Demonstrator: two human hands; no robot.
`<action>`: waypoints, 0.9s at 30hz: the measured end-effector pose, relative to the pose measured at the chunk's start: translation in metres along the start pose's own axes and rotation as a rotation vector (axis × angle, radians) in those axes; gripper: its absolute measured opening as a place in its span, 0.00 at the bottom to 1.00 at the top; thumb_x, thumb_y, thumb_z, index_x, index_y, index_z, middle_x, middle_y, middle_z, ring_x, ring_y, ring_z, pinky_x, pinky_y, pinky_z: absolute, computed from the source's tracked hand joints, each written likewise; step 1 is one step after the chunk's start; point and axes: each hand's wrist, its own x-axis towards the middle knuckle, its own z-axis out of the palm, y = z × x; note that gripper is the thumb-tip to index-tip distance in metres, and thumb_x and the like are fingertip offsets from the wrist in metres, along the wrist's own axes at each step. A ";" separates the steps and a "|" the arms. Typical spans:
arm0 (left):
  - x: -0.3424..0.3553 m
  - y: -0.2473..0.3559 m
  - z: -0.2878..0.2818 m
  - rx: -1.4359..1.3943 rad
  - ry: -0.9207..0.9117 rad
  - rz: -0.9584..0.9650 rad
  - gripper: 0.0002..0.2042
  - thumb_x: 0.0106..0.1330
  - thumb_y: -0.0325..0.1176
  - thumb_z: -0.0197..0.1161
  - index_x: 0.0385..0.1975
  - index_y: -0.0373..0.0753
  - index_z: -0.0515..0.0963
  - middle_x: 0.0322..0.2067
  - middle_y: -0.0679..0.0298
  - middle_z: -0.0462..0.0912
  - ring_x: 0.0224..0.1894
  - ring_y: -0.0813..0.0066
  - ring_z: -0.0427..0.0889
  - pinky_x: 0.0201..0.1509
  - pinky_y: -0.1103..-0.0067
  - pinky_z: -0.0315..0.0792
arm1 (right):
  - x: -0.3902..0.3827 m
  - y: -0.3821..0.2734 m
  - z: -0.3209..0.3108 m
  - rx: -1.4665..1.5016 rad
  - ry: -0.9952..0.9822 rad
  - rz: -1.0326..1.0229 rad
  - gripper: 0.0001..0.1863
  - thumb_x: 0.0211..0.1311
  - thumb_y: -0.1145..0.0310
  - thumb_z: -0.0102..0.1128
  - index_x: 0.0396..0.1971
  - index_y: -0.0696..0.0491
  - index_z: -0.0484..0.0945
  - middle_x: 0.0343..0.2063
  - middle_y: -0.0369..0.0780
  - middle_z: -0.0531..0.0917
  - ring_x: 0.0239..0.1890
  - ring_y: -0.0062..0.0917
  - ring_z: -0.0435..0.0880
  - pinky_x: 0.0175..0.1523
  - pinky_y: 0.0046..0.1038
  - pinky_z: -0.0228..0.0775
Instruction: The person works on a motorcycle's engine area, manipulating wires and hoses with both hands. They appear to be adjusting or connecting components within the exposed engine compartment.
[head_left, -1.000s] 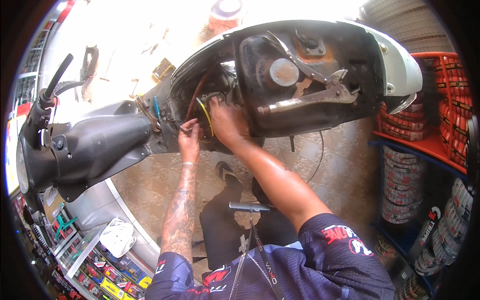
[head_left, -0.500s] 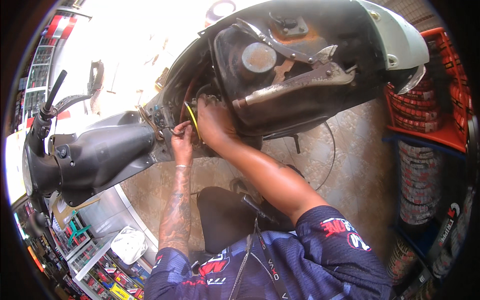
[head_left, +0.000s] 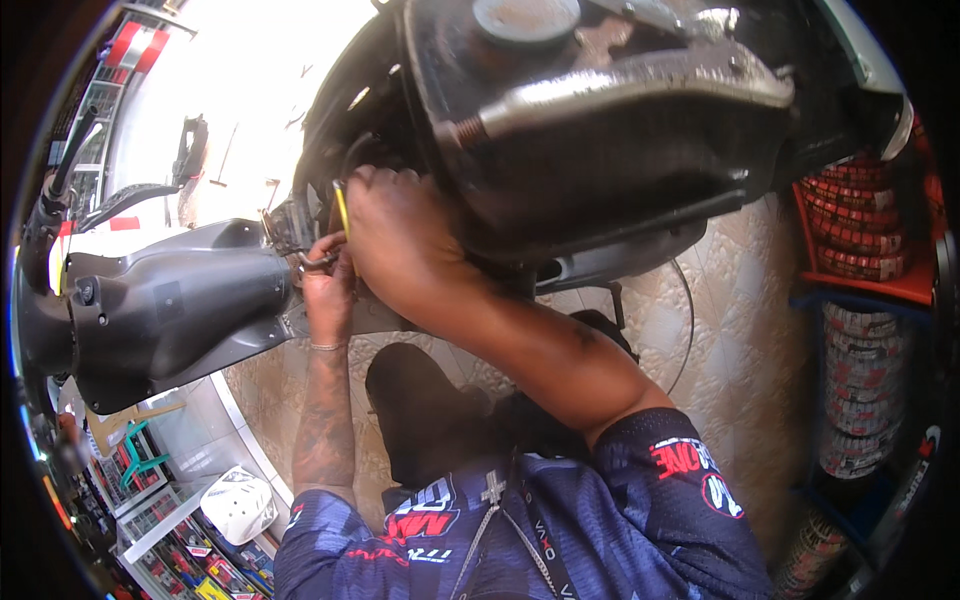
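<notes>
A partly stripped scooter (head_left: pixel 185 300) lies across my view, its dark front body to the left and a black tank-like housing (head_left: pixel 590 160) to the right. My left hand (head_left: pixel 328 300) pinches a short dark curved piece (head_left: pixel 318 262) at the open middle of the frame. Beside it, my right hand (head_left: pixel 400 225) reaches into the gap next to the housing with its fingers curled. Those fingertips are hidden, so what they grip cannot be made out. A thin yellow strip (head_left: pixel 343 210) stands between the two hands, close against the right one.
Stacked tyres fill a red rack (head_left: pixel 868 272) and a blue-framed rack (head_left: pixel 862 380) at the right. A thin cable (head_left: pixel 690 320) loops down under the scooter. Lower left, a white helmet (head_left: pixel 238 505) sits by shelves of packaged goods. Handlebar levers (head_left: pixel 130 200) jut out at far left.
My view has come closer, so the housing looks larger and higher. Both hands stay in the same gap; the right one reaches over it with its knuckles more on top.
</notes>
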 end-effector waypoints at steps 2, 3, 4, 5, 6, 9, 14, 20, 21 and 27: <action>0.003 -0.008 -0.003 0.028 -0.012 0.088 0.13 0.72 0.39 0.66 0.49 0.39 0.79 0.25 0.78 0.75 0.24 0.94 0.66 0.25 0.91 0.57 | -0.001 0.003 0.006 -0.026 -0.031 -0.054 0.10 0.51 0.69 0.65 0.33 0.55 0.78 0.30 0.44 0.83 0.36 0.34 0.84 0.43 0.37 0.73; 0.004 -0.011 -0.006 0.014 -0.020 0.056 0.15 0.72 0.39 0.66 0.51 0.37 0.78 0.31 0.73 0.80 0.30 0.89 0.73 0.32 0.89 0.66 | -0.001 0.005 0.008 0.212 -0.003 -0.016 0.08 0.50 0.70 0.64 0.30 0.55 0.79 0.30 0.45 0.82 0.37 0.34 0.83 0.44 0.37 0.72; 0.005 -0.015 -0.008 0.037 -0.044 0.088 0.15 0.72 0.38 0.66 0.52 0.36 0.77 0.35 0.71 0.80 0.34 0.87 0.75 0.36 0.87 0.69 | -0.002 0.008 0.010 0.295 0.003 -0.041 0.06 0.50 0.71 0.63 0.28 0.56 0.81 0.31 0.46 0.82 0.38 0.35 0.82 0.44 0.37 0.71; 0.007 -0.017 -0.010 0.041 -0.043 0.129 0.16 0.72 0.38 0.65 0.53 0.36 0.77 0.38 0.68 0.81 0.38 0.84 0.77 0.41 0.85 0.71 | -0.002 0.009 0.011 0.192 -0.042 -0.095 0.06 0.50 0.71 0.62 0.27 0.57 0.82 0.31 0.46 0.82 0.39 0.35 0.82 0.45 0.37 0.71; 0.008 -0.020 -0.011 0.034 -0.063 0.165 0.16 0.73 0.37 0.65 0.53 0.35 0.76 0.41 0.66 0.82 0.41 0.82 0.79 0.45 0.83 0.73 | -0.002 0.011 0.013 0.088 -0.087 -0.146 0.06 0.51 0.72 0.61 0.26 0.58 0.83 0.31 0.46 0.82 0.39 0.36 0.81 0.46 0.36 0.71; 0.010 -0.021 -0.014 0.085 -0.077 0.145 0.17 0.74 0.36 0.63 0.55 0.33 0.75 0.48 0.62 0.82 0.49 0.76 0.79 0.54 0.78 0.73 | -0.007 0.017 0.021 -0.009 -0.001 -0.288 0.08 0.52 0.72 0.59 0.27 0.60 0.85 0.31 0.46 0.81 0.40 0.36 0.81 0.47 0.35 0.71; 0.007 -0.015 -0.010 0.099 -0.075 0.145 0.17 0.75 0.37 0.62 0.56 0.33 0.73 0.47 0.61 0.82 0.46 0.78 0.81 0.51 0.80 0.76 | -0.007 0.017 0.061 0.104 0.087 -0.169 0.10 0.52 0.71 0.60 0.29 0.60 0.86 0.33 0.48 0.82 0.42 0.36 0.81 0.49 0.32 0.72; 0.010 -0.021 -0.014 0.002 -0.113 0.152 0.17 0.74 0.37 0.62 0.55 0.33 0.73 0.45 0.62 0.83 0.44 0.78 0.81 0.50 0.82 0.76 | 0.009 0.015 0.082 -0.049 0.058 -0.043 0.11 0.57 0.65 0.63 0.35 0.54 0.87 0.38 0.41 0.86 0.44 0.31 0.84 0.48 0.33 0.76; 0.012 -0.022 -0.015 -0.004 -0.124 0.152 0.17 0.74 0.37 0.63 0.55 0.33 0.73 0.44 0.63 0.83 0.44 0.79 0.81 0.50 0.82 0.76 | 0.014 0.012 0.074 -0.046 -0.086 -0.015 0.11 0.57 0.64 0.65 0.37 0.52 0.87 0.40 0.40 0.86 0.46 0.31 0.85 0.48 0.35 0.77; 0.017 -0.022 -0.013 0.090 -0.088 0.226 0.17 0.74 0.39 0.64 0.54 0.34 0.76 0.33 0.72 0.79 0.30 0.90 0.72 0.32 0.88 0.67 | 0.049 -0.010 -0.008 -0.412 -0.643 -0.298 0.18 0.57 0.57 0.72 0.46 0.46 0.89 0.47 0.38 0.88 0.51 0.31 0.87 0.50 0.44 0.78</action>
